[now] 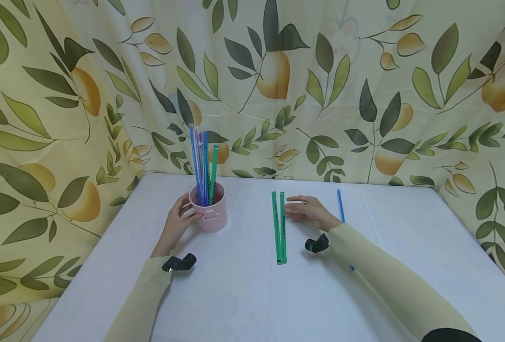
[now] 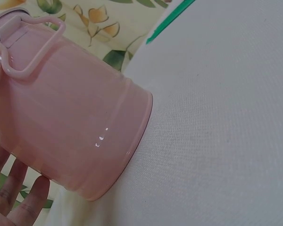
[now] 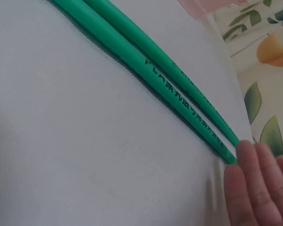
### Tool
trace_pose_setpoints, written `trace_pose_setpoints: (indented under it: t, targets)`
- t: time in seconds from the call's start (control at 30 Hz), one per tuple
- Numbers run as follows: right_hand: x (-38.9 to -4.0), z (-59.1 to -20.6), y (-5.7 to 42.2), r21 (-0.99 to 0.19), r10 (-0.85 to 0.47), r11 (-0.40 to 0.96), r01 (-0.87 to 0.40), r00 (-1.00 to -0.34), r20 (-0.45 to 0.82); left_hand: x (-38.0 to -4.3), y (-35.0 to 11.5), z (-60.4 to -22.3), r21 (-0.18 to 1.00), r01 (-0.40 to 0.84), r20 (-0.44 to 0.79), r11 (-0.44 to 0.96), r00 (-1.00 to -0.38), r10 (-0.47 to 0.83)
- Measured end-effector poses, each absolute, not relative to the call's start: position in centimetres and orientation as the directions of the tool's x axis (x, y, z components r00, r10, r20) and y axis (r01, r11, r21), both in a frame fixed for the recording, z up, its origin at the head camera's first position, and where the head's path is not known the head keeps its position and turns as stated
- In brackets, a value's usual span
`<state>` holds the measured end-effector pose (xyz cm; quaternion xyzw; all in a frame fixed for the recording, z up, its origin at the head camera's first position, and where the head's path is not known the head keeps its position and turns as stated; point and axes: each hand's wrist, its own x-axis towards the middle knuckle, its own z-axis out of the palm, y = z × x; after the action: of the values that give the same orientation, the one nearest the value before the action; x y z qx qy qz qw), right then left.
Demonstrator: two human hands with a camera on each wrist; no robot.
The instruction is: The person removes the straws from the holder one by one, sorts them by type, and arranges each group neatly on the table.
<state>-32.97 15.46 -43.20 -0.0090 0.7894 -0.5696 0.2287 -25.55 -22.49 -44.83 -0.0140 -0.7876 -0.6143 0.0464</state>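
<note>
My left hand (image 1: 179, 219) grips a pink cup (image 1: 216, 219) at its side, thumb near the wire handle (image 2: 26, 70) and fingers (image 2: 33, 200) round the far side. Several blue, purple and green straws (image 1: 213, 173) stand upright in the cup, leaning apart at the top. Two green straws (image 1: 275, 228) with dark printing lie side by side on the white table, almost touching at their near ends. The right hand (image 1: 310, 211) hovers just right of them, its fingers extended, fingertips right at the far end of the nearer straw (image 3: 167, 96). Nothing shows in its grasp.
A blue straw (image 1: 340, 204) lies on the white table (image 1: 235, 304), its middle hidden under the right forearm. Behind and left of the table hangs a leaf-and-fruit patterned curtain (image 1: 252, 133). Each wrist carries a black camera mount (image 1: 180, 262).
</note>
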Motion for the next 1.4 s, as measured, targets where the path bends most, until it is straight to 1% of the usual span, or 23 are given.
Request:
trace_pose_setpoints:
  t: [0.07,0.27,0.33,0.43,0.53,0.63,0.87,1.13,1.3,1.4]
  targets:
    - [-32.9,-43.2,15.3,-0.92,-0.302,0.331,0.209,-0.901,-0.313,-25.6,-22.5,-44.9,0.967,0.089,0.098,0.238,-0.995,-0.03]
    - [-32.6,-43.2,14.6,-0.962,-0.37,0.274,0.003,-0.923,-0.108,-25.6,-22.6,-44.9,0.968,0.094,0.103,0.234,-0.994,-0.025]
    - [-32.5,-43.1,14.4,-0.958,-0.376,0.277,-0.068,-0.926,-0.043,-25.5,-22.5,-44.9,0.967,0.09,0.099,0.238,-0.995,-0.027]
    - [-32.4,-42.9,14.0,-0.934,-0.383,0.317,-0.166,-0.923,0.035,-25.5,-22.5,-44.8,0.966,0.087,0.096,0.242,-0.995,-0.029]
    - [-32.2,-42.6,13.4,-0.906,-0.389,0.352,-0.234,-0.917,0.085,-25.4,-22.5,-44.8,0.967,0.084,0.094,0.242,-0.995,-0.03]
    - [-32.1,-42.0,12.7,-0.889,-0.408,0.36,-0.283,-0.905,0.123,-25.4,-22.6,-44.9,0.967,0.086,0.095,0.239,-0.995,-0.03]
    - [-32.1,-40.1,10.7,-0.866,-0.426,0.36,-0.347,-0.887,0.178,-25.5,-22.7,-45.0,0.969,0.103,0.111,0.222,-0.993,-0.025]
    - [-32.6,-37.9,7.4,-0.863,-0.449,0.302,-0.406,-0.859,0.246,-25.6,-22.7,-44.9,0.97,0.094,0.102,0.225,-0.995,-0.023]
    - [-33.0,-36.6,5.1,-0.871,-0.44,0.285,-0.4,-0.862,0.252,-25.6,-22.7,-44.9,0.971,0.093,0.101,0.218,-0.995,-0.025]
    - [-33.3,-35.8,3.8,-0.882,-0.43,0.283,-0.377,-0.872,0.234,-25.6,-22.7,-45.0,0.972,0.092,0.1,0.216,-0.995,-0.026]
